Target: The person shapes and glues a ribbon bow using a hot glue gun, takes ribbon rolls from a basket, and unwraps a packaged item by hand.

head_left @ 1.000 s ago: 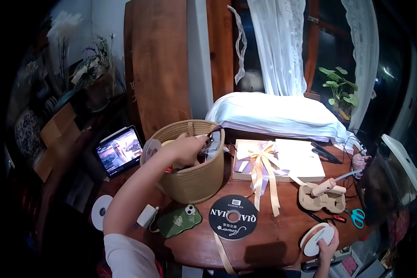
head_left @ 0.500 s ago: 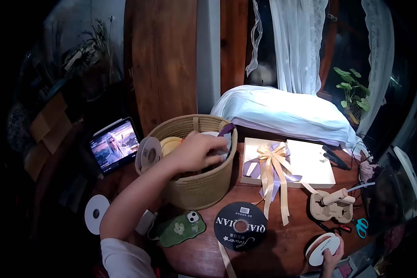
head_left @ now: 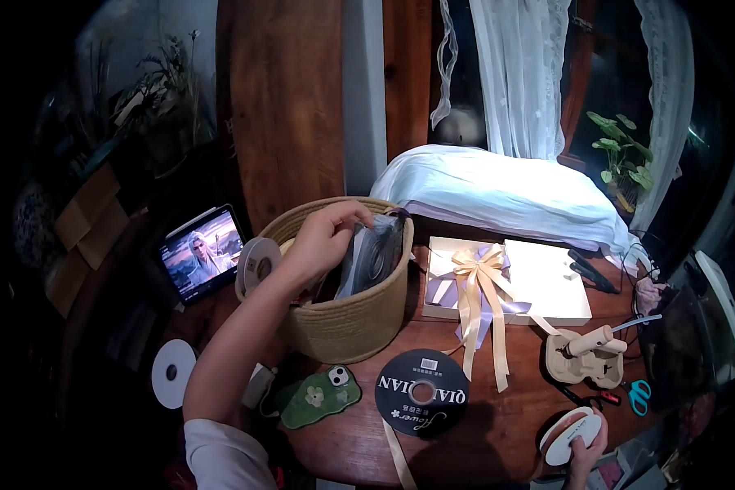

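Note:
My left hand [head_left: 328,238] reaches over the woven basket [head_left: 347,331], its fingers closed on the top of a grey roll in clear plastic [head_left: 373,260] that stands tilted inside. A white-sided spool [head_left: 259,263] leans at the basket's left rim. Low on the right, my right hand [head_left: 588,453] grips a white ribbon spool [head_left: 572,439], thumb across its face. Between the hands lies a large black ribbon spool [head_left: 400,412] with white lettering, a cream ribbon tail trailing toward the table's front edge.
A white box [head_left: 547,282] carries a cream and lilac bow [head_left: 482,273]. Around the wooden table [head_left: 343,453] are a green-cased phone [head_left: 317,398], a tablet [head_left: 202,253], a white disc [head_left: 173,374], a cardboard cup holder [head_left: 559,367] and blue-handled scissors [head_left: 639,396].
My left hand has shifted left and up in the basket, and the grey plastic-wrapped roll now shows upright under its fingers. My right hand still holds the white spool.

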A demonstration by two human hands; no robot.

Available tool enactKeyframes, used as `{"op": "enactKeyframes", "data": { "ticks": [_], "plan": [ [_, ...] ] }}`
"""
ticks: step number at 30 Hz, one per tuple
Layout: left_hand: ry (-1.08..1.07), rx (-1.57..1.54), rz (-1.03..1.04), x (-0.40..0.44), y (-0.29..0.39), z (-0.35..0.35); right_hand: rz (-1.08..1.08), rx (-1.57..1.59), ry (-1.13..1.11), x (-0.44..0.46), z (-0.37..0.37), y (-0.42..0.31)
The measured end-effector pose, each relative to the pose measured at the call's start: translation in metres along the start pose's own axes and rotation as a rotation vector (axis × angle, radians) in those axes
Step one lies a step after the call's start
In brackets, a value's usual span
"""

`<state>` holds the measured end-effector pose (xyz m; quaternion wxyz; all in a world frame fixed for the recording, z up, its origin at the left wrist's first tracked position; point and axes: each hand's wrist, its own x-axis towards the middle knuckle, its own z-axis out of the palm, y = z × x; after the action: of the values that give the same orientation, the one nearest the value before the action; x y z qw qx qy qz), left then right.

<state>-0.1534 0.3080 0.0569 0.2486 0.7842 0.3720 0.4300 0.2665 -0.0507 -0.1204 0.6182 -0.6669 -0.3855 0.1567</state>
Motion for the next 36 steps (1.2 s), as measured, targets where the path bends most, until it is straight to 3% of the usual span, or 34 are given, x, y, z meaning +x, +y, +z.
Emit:
{"op": "enactKeyframes", "data": {
  "ticks": [1,7,10,14,17,20,23,29,30,32,34,36],
  "plan": [
    [-0.028,0.049,0.07,0.0,0.0,0.0,-0.007,-0.006,0.003,0.001,-0.002,0.006],
    [-0.041,0.012,-0.149,0.002,0.009,-0.003,0.025,0.027,-0.004,-0.001,0.001,-0.004],
    [-0.119,0.272,-0.155,-0.002,0.033,-0.002,0.012,0.036,-0.012,-0.001,0.001,-0.003],
    [-0.078,0.391,0.046,-0.001,0.011,0.001,0.006,0.029,-0.013,-0.001,0.001,-0.006],
    [-0.129,0.501,-0.092,-0.004,0.021,0.001,0.019,0.032,-0.012,-0.001,0.001,-0.004],
    [-0.159,0.432,-0.108,-0.006,0.029,0.001,0.013,0.06,0.013,-0.001,0.003,-0.006],
    [-0.057,0.389,-0.068,-0.014,0.047,0.0,0.002,0.072,0.001,-0.001,0.002,-0.005],
    [0.364,0.242,0.567,-0.05,0.053,0.004,-0.039,0.087,-0.039,-0.001,-0.003,-0.001],
    [0.344,0.137,0.591,-0.057,0.056,0.004,-0.077,0.11,-0.017,0.0,-0.003,0.002],
    [0.408,0.218,0.753,-0.069,0.068,0.0,-0.156,0.153,0.024,0.004,0.0,0.008],
    [0.466,0.217,0.929,-0.077,0.073,-0.006,-0.172,0.17,-0.04,0.019,0.012,-0.024],
    [0.5,0.172,0.939,-0.093,0.089,-0.01,-0.168,0.199,-0.124,0.037,0.036,-0.076]
  ]
}}
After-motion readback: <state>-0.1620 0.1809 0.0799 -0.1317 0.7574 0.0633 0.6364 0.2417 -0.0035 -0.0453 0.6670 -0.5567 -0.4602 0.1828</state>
